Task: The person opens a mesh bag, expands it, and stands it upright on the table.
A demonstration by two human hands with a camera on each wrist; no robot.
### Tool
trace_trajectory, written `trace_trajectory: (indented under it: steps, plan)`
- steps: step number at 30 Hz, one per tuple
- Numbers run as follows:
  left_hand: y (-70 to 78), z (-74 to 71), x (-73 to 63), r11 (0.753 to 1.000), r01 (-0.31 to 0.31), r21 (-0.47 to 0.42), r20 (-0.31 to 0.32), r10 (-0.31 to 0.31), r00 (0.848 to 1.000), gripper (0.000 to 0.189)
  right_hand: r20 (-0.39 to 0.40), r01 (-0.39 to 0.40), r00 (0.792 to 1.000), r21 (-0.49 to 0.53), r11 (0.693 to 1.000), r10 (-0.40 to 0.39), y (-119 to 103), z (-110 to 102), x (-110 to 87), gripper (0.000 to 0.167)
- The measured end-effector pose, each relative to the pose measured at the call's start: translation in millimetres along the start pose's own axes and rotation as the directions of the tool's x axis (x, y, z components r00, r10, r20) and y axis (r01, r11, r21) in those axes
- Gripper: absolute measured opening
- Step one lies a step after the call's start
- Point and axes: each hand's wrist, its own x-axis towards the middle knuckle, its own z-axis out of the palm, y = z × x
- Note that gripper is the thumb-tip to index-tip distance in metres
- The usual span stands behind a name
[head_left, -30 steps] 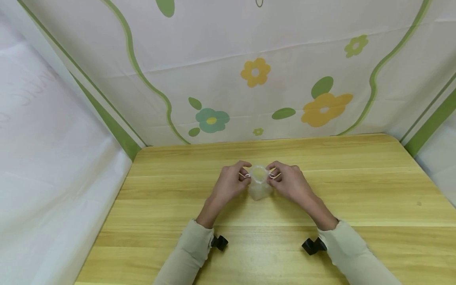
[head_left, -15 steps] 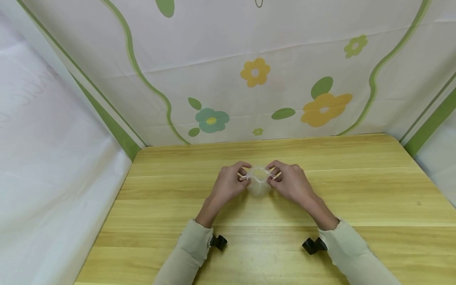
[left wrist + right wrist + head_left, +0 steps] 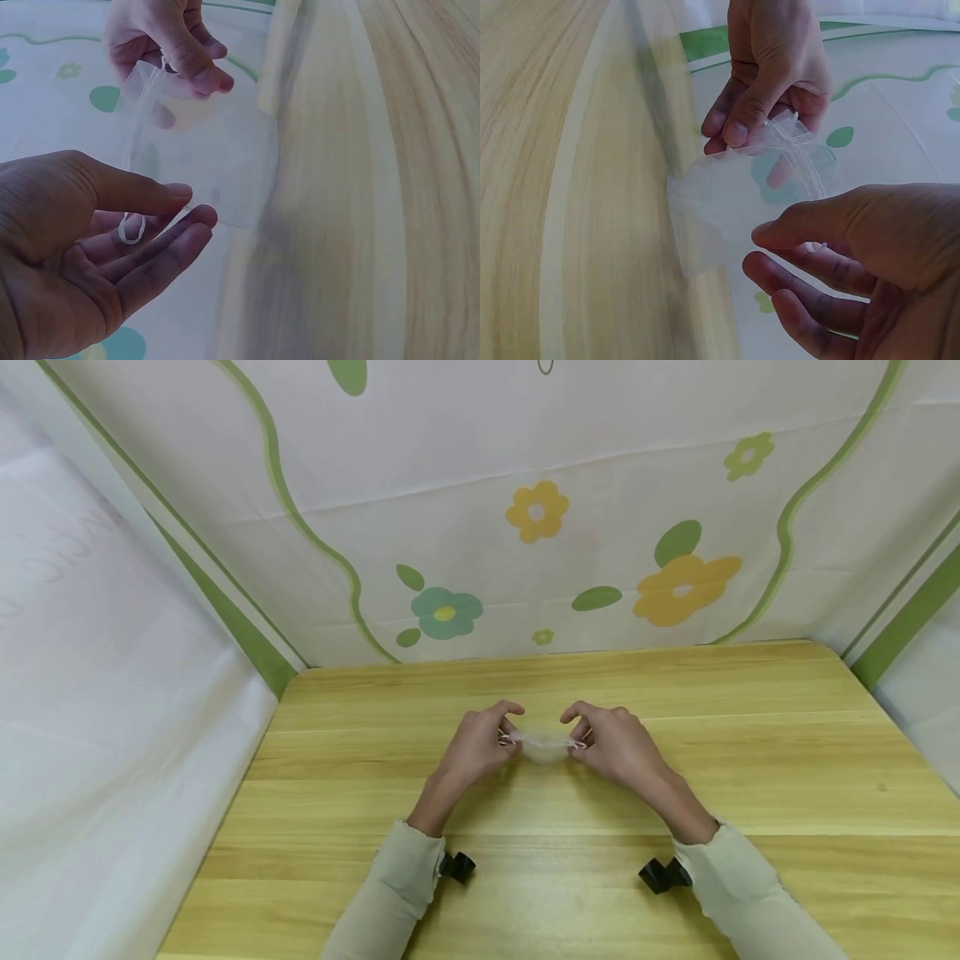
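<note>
A small translucent drawstring pouch point(image 3: 545, 748) is stretched between the two hands over the wooden table. My left hand point(image 3: 476, 739) pinches its left edge between thumb and fingers. On the opposite edge, my right hand point(image 3: 617, 745) pinches with thumb and fingertips. White drawstring loops stick out at both ends; one loop point(image 3: 131, 229) hangs by the left palm in the left wrist view. The mouth side looks drawn flat, and the pouch's see-through body point(image 3: 712, 195) spreads out below the fingers in the right wrist view. Nothing shows inside it.
The wooden table point(image 3: 555, 893) reaches back to a white cloth wall point(image 3: 450, 535) printed with flowers and leaves. Another white cloth point(image 3: 127, 718) hangs at the left side. Black wrist mounts point(image 3: 457, 867) sit by both sleeves.
The pouch's round mouth has been pulled from a ring into a flat line. Its body shows less in the head view, and the hands have moved slightly apart, still holding the edges.
</note>
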Motion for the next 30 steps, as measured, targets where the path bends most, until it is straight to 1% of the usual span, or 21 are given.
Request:
trace_trajectory:
  steps: [5,11,16,20,26,30]
  plan:
    - [-1.0,-0.2,1.0,1.0,0.008,-0.005,0.024,-0.008,1.0,0.048,0.008,0.003,1.0,-0.006,1.0,-0.003,1,0,0.1,0.031]
    - [1.3,-6.5,-0.5,1.0,0.01,-0.017,0.029,-0.009,1.0,0.051,-0.008,-0.014,1.0,-0.024,1.0,0.014,-1,-4,-0.3,0.033]
    - [2.9,-10.2,-1.8,1.0,-0.009,-0.008,0.027,0.01,1.0,0.054,-0.006,-0.019,1.0,-0.042,0.999,0.019,-4,-7,-0.2,0.038]
    - [4.6,-12.1,-2.8,0.999,-0.029,-0.016,0.005,0.029,1.0,0.053,-0.007,-0.01,1.0,-0.027,1.0,0.01,-5,-9,-0.7,0.039]
    - [4.4,-13.3,-2.5,0.996,-0.038,-0.08,-0.07,0.033,0.997,0.052,-0.044,0.004,0.999,0.003,1.0,-0.004,-4,-11,-0.1,0.039]
    - [2.6,-12.2,-1.3,0.991,-0.051,-0.124,-0.098,0.038,0.994,0.054,-0.062,0.01,0.998,0.025,1.0,-0.008,-3,-10,1.0,0.041]
